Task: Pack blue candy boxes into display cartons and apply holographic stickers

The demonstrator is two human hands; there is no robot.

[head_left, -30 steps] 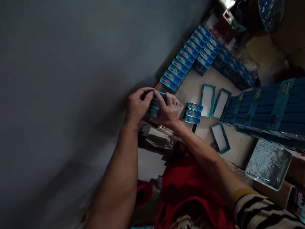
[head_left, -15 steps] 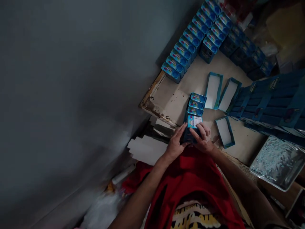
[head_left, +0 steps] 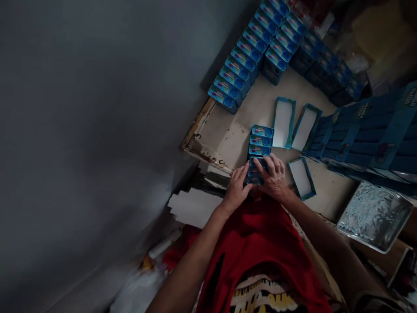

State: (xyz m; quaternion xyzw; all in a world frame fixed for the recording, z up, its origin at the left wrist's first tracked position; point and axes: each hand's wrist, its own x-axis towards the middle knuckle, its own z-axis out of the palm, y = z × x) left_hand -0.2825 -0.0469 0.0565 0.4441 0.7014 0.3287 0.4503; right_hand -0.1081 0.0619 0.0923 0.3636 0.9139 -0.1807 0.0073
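A plain grey wall [head_left: 81, 130] fills the left side, meeting a pale, worn table [head_left: 224, 143] with chipped edges. A tall pile of blue cartons [head_left: 365, 130] stands on the right, while rows of blue packs [head_left: 243, 65] line the far part of the table, some along the wall. The person wears a red apron [head_left: 260, 234]. Near the right edge sits a clear tray [head_left: 374, 217] of pale blue bits, and white card [head_left: 193, 206] lies below the table's left corner. Three shallow boxes [head_left: 284, 124], white inside with blue rims, lie between the pile and a short row of small boxes [head_left: 261, 141] at the table's near edge. The left hand [head_left: 237, 187] and right hand [head_left: 273, 176] hold that row's near end between them, left fingers along its side, right fingers over its top, partly hiding the nearest boxes.
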